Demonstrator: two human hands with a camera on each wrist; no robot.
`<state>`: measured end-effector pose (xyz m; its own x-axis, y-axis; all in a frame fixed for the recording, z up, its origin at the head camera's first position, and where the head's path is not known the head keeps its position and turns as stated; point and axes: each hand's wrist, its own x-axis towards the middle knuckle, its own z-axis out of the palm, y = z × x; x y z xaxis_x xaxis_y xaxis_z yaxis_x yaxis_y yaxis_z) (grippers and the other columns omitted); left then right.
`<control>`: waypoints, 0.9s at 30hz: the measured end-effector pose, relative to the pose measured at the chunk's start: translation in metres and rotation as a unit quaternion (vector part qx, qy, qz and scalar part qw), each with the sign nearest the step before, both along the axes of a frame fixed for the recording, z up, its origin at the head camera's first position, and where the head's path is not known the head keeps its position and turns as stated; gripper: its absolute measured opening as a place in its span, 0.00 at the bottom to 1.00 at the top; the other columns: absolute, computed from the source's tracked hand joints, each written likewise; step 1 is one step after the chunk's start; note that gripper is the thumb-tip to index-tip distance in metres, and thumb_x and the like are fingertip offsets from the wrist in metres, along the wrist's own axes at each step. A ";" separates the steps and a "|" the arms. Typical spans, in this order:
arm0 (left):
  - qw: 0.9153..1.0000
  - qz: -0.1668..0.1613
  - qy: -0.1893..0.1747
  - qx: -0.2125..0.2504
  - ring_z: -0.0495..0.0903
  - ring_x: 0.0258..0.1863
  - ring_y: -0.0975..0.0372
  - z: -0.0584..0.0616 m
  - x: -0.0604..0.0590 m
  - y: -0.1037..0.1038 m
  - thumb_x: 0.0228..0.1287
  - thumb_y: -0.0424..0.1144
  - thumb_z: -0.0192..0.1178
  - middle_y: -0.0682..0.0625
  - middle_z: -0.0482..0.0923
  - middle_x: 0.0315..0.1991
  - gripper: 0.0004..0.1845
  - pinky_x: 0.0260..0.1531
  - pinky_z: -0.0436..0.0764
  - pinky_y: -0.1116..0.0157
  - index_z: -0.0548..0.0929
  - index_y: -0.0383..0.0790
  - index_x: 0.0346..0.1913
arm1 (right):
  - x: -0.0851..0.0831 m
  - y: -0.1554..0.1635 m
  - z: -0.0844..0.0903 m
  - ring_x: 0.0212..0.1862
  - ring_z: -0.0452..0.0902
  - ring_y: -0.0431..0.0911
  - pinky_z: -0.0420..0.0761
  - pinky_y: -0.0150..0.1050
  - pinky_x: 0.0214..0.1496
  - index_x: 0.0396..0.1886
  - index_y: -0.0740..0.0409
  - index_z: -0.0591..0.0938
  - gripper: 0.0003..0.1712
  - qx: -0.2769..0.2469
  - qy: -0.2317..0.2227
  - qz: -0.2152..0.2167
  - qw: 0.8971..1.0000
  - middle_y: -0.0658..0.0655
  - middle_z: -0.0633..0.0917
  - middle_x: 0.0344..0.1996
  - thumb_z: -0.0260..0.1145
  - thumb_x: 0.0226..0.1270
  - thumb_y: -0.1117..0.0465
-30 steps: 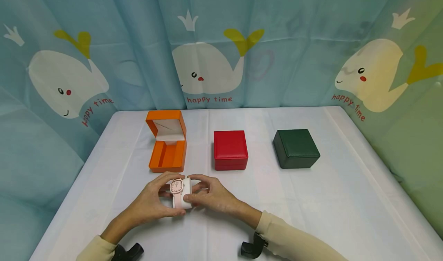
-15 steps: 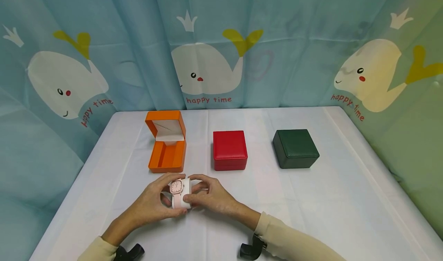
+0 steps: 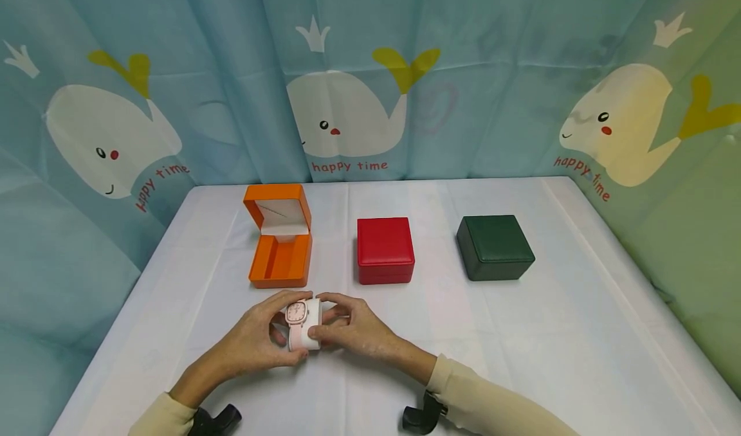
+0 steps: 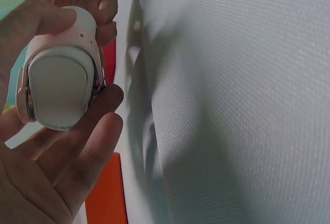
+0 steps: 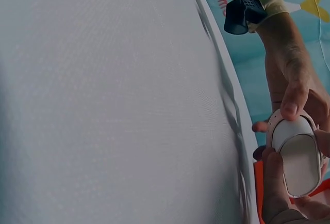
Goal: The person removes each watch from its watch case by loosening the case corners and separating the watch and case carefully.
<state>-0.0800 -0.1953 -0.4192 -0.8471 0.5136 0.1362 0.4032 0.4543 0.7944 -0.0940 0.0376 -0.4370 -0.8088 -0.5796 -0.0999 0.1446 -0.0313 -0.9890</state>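
A pink wristwatch [image 3: 296,314] is strapped round a white watch cushion [image 3: 313,314], held just above the table in front of the orange box. My left hand [image 3: 257,333] grips it from the left, with the thumb at its near end and fingers at its far end. From the right, my right hand [image 3: 359,327] pinches the cushion, its thumb on the front. The left wrist view shows the cushion's flat oval end [image 4: 59,87] between the left thumb and fingers. In front of the hands stands the orange box [image 3: 280,256], lid raised and its compartments bare.
A closed red box [image 3: 385,249] sits to the right of the orange one, and a closed dark green box [image 3: 496,246] farther right. White cloth covers the table [image 3: 521,352]. Behind it hangs a blue curtain [image 3: 492,101] with whale prints.
Both hands stay nearly still round the watch and its cushion. The left thumb and fingers shift slightly. The boxes stay in place.
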 end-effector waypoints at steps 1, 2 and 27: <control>1.000 -0.001 -0.003 -0.002 0.81 0.36 0.63 0.000 0.000 0.000 0.46 0.35 0.81 0.45 0.72 0.65 0.46 0.31 0.85 0.65 0.72 0.36 0.71 | 0.000 0.000 0.000 0.37 0.87 0.46 0.86 0.43 0.42 0.69 0.68 0.72 0.32 -0.003 -0.001 0.002 1.000 0.58 0.86 0.41 0.70 0.66 0.70; 1.000 -0.001 -0.005 -0.003 0.81 0.36 0.63 0.000 0.000 0.000 0.46 0.34 0.81 0.45 0.72 0.66 0.46 0.31 0.85 0.64 0.71 0.36 0.71 | 0.000 0.000 0.000 0.37 0.88 0.46 0.86 0.44 0.43 0.69 0.68 0.72 0.32 -0.007 -0.002 0.003 1.000 0.58 0.86 0.41 0.70 0.66 0.71; 0.990 0.011 -0.093 0.106 0.85 0.45 0.49 -0.006 0.004 -0.002 0.44 0.34 0.84 0.39 0.70 0.65 0.48 0.31 0.87 0.59 0.70 0.33 0.70 | 0.000 0.001 -0.001 0.34 0.86 0.45 0.86 0.41 0.41 0.68 0.64 0.75 0.32 -0.001 0.008 -0.007 1.000 0.58 0.87 0.41 0.71 0.65 0.71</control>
<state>-0.0756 -0.1972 -0.4253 -0.8784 0.4713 0.0800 0.2330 0.2760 0.9325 -0.0936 0.0382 -0.4380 -0.8180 -0.5688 -0.0853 0.1282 -0.0356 -0.9911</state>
